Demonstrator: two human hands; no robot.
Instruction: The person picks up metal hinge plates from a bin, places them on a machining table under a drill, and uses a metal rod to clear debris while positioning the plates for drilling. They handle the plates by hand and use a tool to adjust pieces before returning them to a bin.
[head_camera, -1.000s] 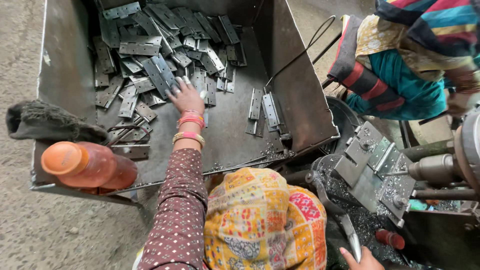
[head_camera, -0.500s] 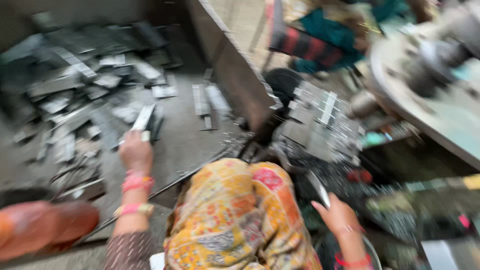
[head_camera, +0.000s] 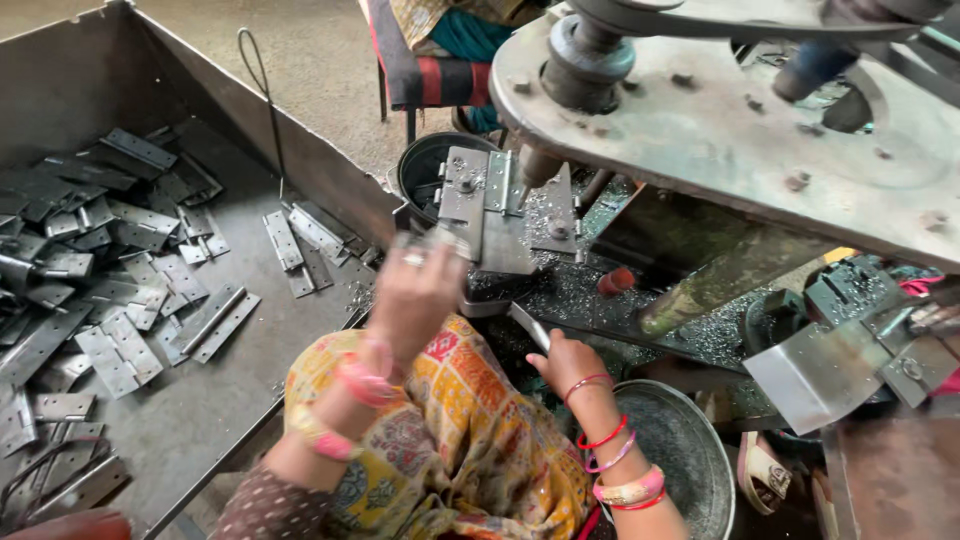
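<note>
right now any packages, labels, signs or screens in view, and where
None: no package, label, sign or screen shows.
Metal tray: left, grey, sloped walls, holds loose grey hinges.
Drill press: upper right, grey metal, worn.
Metal bowl: lower right, round, grey.
Left hand: blurred, raised at the press jig.
Right hand: holds a flat metal piece.

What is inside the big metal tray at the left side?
The metal tray holds many flat grey hinges, piled at its left and scattered singly toward the middle. What lies under the pile is covered, and the left edge is cut off.
</note>
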